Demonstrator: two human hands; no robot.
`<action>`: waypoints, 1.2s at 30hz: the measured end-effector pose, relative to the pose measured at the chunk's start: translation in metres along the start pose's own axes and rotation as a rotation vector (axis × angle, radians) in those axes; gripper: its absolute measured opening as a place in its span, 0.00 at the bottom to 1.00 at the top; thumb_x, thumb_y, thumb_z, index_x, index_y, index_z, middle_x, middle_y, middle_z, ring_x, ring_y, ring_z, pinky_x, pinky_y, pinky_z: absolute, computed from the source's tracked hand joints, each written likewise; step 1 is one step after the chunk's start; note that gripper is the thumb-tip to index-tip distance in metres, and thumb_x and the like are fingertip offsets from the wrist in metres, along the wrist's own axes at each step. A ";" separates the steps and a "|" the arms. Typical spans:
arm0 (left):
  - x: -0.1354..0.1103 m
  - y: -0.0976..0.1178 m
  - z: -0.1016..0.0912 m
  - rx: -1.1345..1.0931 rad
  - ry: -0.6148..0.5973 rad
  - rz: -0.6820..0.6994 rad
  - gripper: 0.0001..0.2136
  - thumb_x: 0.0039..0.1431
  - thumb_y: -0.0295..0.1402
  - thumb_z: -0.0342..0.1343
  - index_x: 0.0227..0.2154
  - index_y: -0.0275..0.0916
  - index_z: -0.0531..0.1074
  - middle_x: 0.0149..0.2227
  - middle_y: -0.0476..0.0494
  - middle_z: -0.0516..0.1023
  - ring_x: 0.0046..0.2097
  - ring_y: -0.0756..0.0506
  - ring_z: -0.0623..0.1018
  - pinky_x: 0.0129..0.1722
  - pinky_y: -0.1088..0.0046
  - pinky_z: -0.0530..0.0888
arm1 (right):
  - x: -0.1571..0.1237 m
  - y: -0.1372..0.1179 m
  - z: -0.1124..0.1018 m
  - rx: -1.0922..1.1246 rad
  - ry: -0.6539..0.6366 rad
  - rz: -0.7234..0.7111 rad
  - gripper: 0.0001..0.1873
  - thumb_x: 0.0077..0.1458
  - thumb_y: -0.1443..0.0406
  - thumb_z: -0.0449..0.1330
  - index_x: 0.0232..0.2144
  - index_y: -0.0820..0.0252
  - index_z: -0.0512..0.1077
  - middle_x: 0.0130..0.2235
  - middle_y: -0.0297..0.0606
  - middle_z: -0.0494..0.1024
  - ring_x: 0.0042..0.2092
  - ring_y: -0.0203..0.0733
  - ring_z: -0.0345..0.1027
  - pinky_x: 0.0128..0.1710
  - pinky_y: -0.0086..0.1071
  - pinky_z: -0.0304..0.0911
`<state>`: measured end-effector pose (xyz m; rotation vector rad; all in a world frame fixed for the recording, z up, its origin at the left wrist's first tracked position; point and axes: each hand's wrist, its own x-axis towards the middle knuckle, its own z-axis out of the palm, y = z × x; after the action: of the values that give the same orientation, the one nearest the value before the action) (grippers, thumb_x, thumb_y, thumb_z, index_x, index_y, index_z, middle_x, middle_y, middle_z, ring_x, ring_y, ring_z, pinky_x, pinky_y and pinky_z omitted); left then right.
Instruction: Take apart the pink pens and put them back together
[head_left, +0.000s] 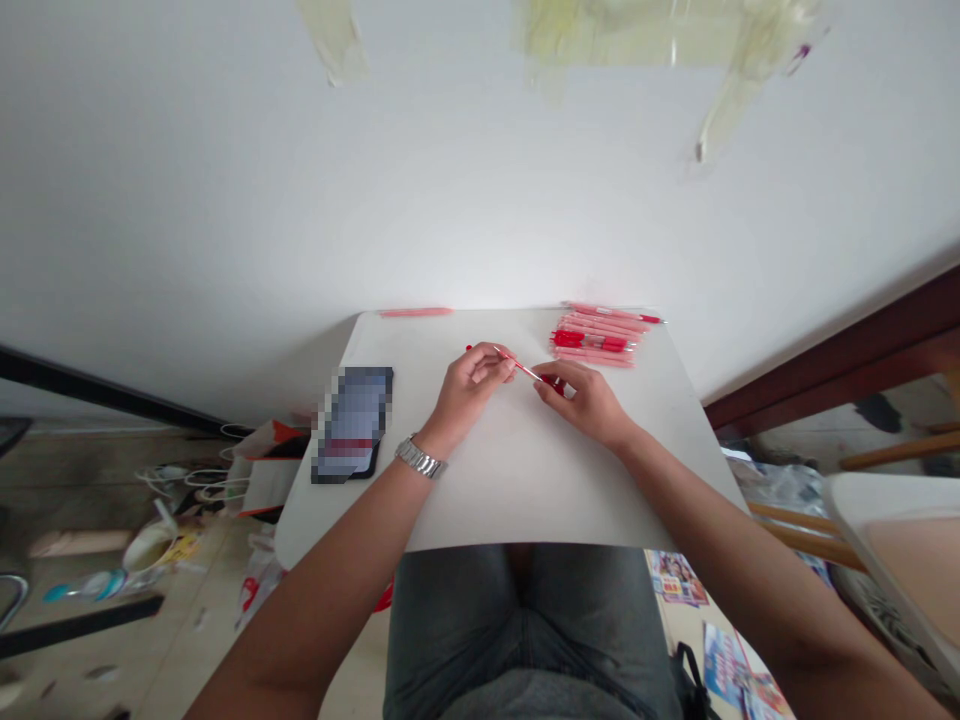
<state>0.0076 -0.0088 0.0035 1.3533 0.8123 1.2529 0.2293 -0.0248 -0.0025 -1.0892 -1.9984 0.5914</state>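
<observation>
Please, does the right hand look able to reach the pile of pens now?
Probably yes: the pile of pens lies just beyond the right hand, and nothing visible stands between them. However, this hand has a red piece in its grip, which may hinder it.

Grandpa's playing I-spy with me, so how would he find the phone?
Find the white table, then its left side. The smartphone lies flat there, left of the silver watch. It's a wide, dark-edged rectangle, unlike the slim pink stick farther back.

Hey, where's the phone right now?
In the head view, the phone lies toward the left edge of the white table, just left of the silver watch.
</observation>
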 end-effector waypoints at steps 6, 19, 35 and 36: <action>0.000 -0.002 -0.001 0.010 0.015 -0.004 0.12 0.63 0.42 0.68 0.42 0.40 0.80 0.44 0.43 0.81 0.45 0.45 0.81 0.48 0.67 0.79 | 0.000 0.000 0.000 0.000 0.014 0.005 0.12 0.70 0.58 0.59 0.48 0.56 0.78 0.37 0.39 0.81 0.36 0.42 0.72 0.38 0.35 0.67; 0.000 0.004 -0.009 0.537 0.051 0.281 0.06 0.68 0.33 0.61 0.46 0.41 0.78 0.45 0.43 0.81 0.46 0.45 0.80 0.51 0.65 0.78 | 0.001 0.002 -0.002 0.053 0.088 0.038 0.11 0.71 0.58 0.58 0.46 0.56 0.76 0.37 0.37 0.81 0.37 0.42 0.73 0.39 0.36 0.68; -0.005 0.003 -0.014 1.104 -0.082 0.337 0.19 0.65 0.24 0.57 0.58 0.43 0.70 0.53 0.41 0.77 0.54 0.38 0.74 0.60 0.56 0.74 | 0.001 0.002 -0.002 0.048 0.094 0.061 0.13 0.70 0.56 0.58 0.46 0.56 0.77 0.36 0.38 0.81 0.36 0.42 0.73 0.38 0.36 0.69; -0.005 0.002 -0.015 1.104 -0.084 0.335 0.21 0.64 0.23 0.56 0.58 0.42 0.70 0.54 0.40 0.76 0.55 0.38 0.74 0.60 0.56 0.74 | 0.002 0.002 -0.002 0.047 0.094 0.061 0.13 0.70 0.55 0.58 0.46 0.56 0.77 0.36 0.38 0.81 0.36 0.42 0.73 0.38 0.36 0.69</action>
<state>-0.0077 -0.0101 0.0024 2.4773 1.3411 0.9697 0.2314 -0.0223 -0.0022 -1.1324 -1.8674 0.6054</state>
